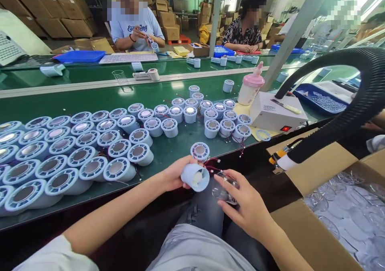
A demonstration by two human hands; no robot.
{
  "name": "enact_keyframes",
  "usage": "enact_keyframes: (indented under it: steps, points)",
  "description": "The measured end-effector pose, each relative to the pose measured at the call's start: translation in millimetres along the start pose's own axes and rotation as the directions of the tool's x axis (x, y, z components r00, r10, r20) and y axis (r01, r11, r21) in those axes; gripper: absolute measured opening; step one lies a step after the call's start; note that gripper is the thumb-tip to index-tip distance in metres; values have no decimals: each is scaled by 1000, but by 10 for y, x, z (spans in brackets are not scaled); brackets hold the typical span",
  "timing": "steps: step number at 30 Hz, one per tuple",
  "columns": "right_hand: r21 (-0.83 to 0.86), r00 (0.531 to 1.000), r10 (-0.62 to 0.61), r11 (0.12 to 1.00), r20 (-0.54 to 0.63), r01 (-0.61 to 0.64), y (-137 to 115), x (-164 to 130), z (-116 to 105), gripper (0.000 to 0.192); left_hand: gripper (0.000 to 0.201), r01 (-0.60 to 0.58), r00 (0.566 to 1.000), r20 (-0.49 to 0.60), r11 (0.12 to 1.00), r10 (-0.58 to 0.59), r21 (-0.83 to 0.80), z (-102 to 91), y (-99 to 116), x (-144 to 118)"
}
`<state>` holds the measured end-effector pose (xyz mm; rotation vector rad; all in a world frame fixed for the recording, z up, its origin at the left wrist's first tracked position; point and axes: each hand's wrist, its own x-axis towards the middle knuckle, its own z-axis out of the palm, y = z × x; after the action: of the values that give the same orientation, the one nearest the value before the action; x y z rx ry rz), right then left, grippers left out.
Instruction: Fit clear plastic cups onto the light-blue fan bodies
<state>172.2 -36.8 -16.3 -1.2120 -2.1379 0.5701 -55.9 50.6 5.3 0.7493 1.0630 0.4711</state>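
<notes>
Hands meet over the lap, just off the near edge of the green bench (168,90). The left hand (174,174) grips a pale blue cup-shaped housing (195,177), its fingers wrapped round the far side and closed on it, with the open mouth tilted toward the camera. The right hand (243,203) holds a clear plastic fan blade (224,191) just beside the housing; its fingers curl around the part and pinch it, though the transparent plastic makes the exact contact hard to read. Thin red wires (212,167) run between the housing and a round grille cap (200,151) lying at the bench edge, right above the hands.

Rows of finished blue housings (81,154) cover the bench to the left and centre. A white box (276,112) with a red switch sits to the right, with a pink-topped bottle (251,88) behind it. A black ribbed hose (345,114) arcs over an open cardboard carton (315,170) holding more clear blades. Across the bench, 2 other people work at their own places.
</notes>
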Motion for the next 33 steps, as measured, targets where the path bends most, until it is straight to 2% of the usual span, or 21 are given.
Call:
enact_keyframes:
  steps: [3,5,8,10,12,14,16,19,20,23,26,28,29,31,33]
  points:
    - [-54,1000,-24,998,-17,24,-13,113,38,48,26,-79,996,-33,996,78,-47,-41,75,74]
    - [-108,998,-29,994,-48,24,-8,137,50,48,28,-93,995,-23,995,93,-23,-47,70,56]
    - [-220,993,-85,973,-78,66,-31,136,61,49,37,-73,996,58,993,68,98,5,-33,-67]
    - [-316,988,-147,941,-55,123,-74,139,68,50,44,-80,990,133,973,52,215,64,-105,-165]
    - [-409,985,-169,901,-18,147,-120,154,73,50,43,-120,980,190,937,59,327,126,-138,-241]
    - [-464,992,-125,879,5,113,-144,169,72,48,30,-186,971,216,893,103,409,184,-142,-288]
    - [-462,998,-55,885,19,58,-137,166,59,41,16,-305,952,214,766,220,566,238,-144,-314]
    - [-358,997,37,934,69,-10,-94,121,12,28,18,-439,873,257,439,413,784,300,-185,-330]
    - [-289,994,67,956,92,-37,-83,99,-10,24,18,-470,843,281,375,459,799,312,-207,-328]
    - [-1,979,153,988,137,-155,-81,38,-86,17,19,-557,774,284,395,566,731,310,-279,-293]
    - [250,973,213,941,85,-227,-107,0,-146,9,47,-601,739,254,440,624,667,268,-359,-214]
    - [329,968,248,913,29,-244,-117,-16,-161,16,66,-639,713,275,434,645,635,234,-417,-146]
    - [357,962,274,897,12,-260,-117,-24,-159,21,68,-661,695,296,421,655,621,219,-443,-113]
    - [415,940,341,857,-16,-304,-107,-40,-142,25,66,-700,672,357,399,650,592,197,-480,-60]
    - [481,913,407,807,-32,-343,-86,-54,-118,26,65,-720,674,421,414,607,557,194,-486,-36]
